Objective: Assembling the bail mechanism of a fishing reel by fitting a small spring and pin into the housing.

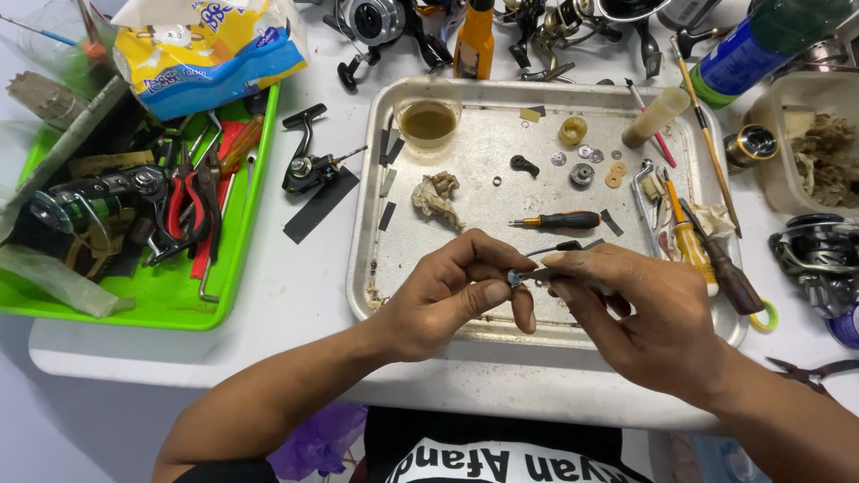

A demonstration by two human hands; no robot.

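Observation:
My left hand [452, 291] pinches a small dark round part [514, 278] between thumb and fingers, over the front of a metal tray [371, 224]. My right hand [640, 313] grips a thin tool [559, 274] whose tip meets that part. On the tray lie a small orange-and-black screwdriver [559, 219], a crumpled rag [437, 199], a cup of brownish liquid [428, 112], a black lever piece [524, 165] and several washers [591, 156].
A green tray [161, 300] with red pliers [186, 207] and tools sits at left. A black reel handle [309, 161] lies between the trays. Fishing reels [380, 22], an orange bottle [474, 40], a blue-green can [761, 40], brushes and a reel [819, 259] crowd the back and right.

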